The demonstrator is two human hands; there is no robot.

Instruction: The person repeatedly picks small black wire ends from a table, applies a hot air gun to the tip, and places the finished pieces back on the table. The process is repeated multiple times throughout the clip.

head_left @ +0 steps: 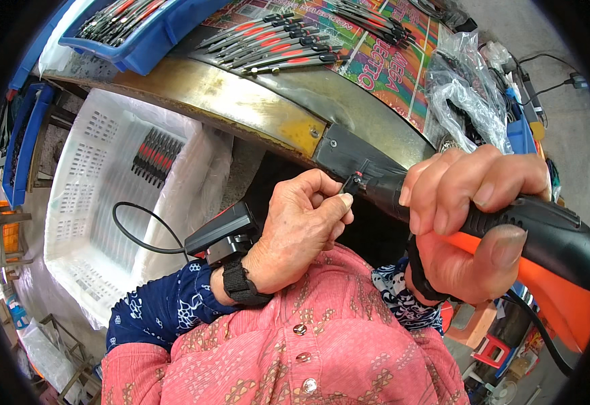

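My right hand (470, 216) is wrapped round a corded orange-and-black power tool (551, 263), which looks like an electric screwdriver. Its black nose (386, 192) points left, toward my left hand (301, 226). Thumb and forefinger of that left hand pinch a small dark part (353, 183) with a bit of red on it, right at the tool's tip. Most of the part is hidden by my fingers, so its kind is unclear. Both hands are in front of my chest, at the near edge of the metal-topped bench (241, 94).
Slim black, grey and red pen-like pieces (274, 44) lie in a row on the bench, with a darker bunch (376, 23) farther right. More fill a blue bin (139, 50). A lined white crate (92, 209) stands left, below the bench. Clear plastic bags (467, 88) lie right.
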